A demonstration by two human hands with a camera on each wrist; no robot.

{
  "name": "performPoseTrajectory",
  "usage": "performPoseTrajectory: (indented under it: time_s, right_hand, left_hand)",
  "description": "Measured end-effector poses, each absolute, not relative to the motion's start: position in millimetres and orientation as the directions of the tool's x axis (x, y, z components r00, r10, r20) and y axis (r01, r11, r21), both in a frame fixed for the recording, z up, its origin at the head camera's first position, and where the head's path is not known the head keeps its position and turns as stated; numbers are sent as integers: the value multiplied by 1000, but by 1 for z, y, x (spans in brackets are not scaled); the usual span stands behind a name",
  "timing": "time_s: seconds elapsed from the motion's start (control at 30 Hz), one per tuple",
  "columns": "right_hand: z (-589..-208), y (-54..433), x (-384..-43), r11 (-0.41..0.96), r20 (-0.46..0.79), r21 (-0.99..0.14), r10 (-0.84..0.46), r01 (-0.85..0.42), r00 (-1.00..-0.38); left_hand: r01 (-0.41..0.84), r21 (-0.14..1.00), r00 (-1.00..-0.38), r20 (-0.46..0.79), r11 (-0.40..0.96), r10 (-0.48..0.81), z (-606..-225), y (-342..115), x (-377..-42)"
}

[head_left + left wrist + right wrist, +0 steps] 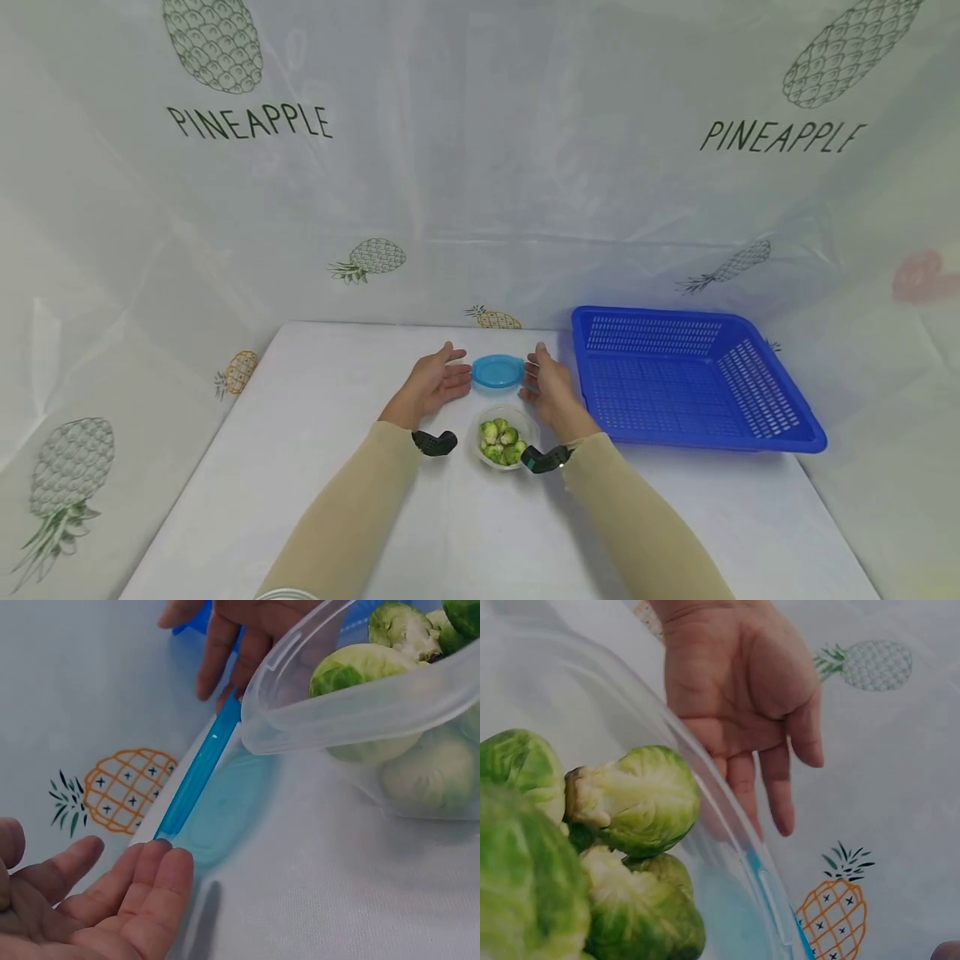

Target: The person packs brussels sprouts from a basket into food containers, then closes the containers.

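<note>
A round translucent blue lid (498, 372) lies between my two hands near the back of the white table. In the left wrist view the lid (199, 776) shows edge-on, with a bluish shadow on the cloth beside it. My left hand (435, 383) touches its left edge with extended fingertips, palm turned inward. At the opposite edge is my right hand (553, 387), fingers fairly straight; its contact is partly hidden by the bowl in the left wrist view. Nearer to me, between the wrists, stands a clear plastic bowl (534, 423) holding several Brussels sprouts (502, 442).
A blue plastic basket (697, 442) with slotted sides stands to the right of my right hand. The white table (300, 433) meets a pineapple-printed sheet (480, 167) at the back and sides. Dark wrist cameras (435, 443) sit close to the bowl.
</note>
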State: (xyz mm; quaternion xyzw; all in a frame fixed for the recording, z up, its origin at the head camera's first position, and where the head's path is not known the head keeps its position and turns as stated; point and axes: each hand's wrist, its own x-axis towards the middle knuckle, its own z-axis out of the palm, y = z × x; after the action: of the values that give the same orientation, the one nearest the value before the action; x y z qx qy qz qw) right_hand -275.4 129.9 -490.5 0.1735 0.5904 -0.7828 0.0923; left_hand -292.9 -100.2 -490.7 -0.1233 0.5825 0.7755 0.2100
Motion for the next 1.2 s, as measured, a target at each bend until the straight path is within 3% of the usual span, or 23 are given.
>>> performPoseTrajectory:
  time_s: [0.5, 0.83, 1.0, 1.2]
  right_hand:
    - [-505, 133, -275, -206, -415, -898, 93, 390, -905]
    - [-496, 135, -272, -136, -420, -901, 39, 412, -907]
    - [-482, 135, -271, -171, -373, -914, -5, 368, -928]
    - [-461, 135, -264, -109, -303, -946, -48, 306, -952]
  left_hand:
    - [-508, 860, -855, -496, -48, 151, -497, -100, -289]
    - [-504, 861, -858, -490, -69, 154, -484, -102, -287]
    - [-466, 882, -877, -451, -69, 167, -470, -104, -286]
    - [-430, 901, -891, -411, -64, 194, -455, -109, -280]
